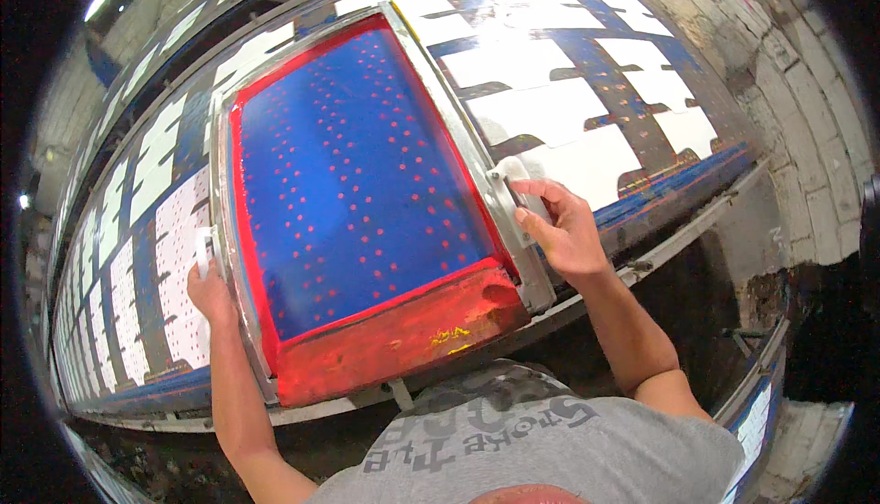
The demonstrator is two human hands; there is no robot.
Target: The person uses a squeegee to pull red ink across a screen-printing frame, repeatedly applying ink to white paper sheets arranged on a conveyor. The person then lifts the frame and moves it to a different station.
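A screen printing frame (401, 37) lies tilted over the long table in front of me. Its blue mesh (357, 165) carries rows of small red dots, and red ink or tape borders it. A wide red-smeared strip (394, 339) runs along the near end. On the frame's left side my left hand (211, 291) is closed round a white handle (204, 246). My right hand (570, 229) grips the metal handle (506, 197) on the right side, fingers curled over it and thumb in front. Whether the frame touches the pieces beneath is hidden.
White cut fabric pieces (550, 110) lie in rows across the long printing table (587, 64). Left of the frame, nearer pieces (183, 266) bear red dots; those at right look plain. A metal rail (678, 234) follows the table's near edge. A brick wall (807, 128) stands at right.
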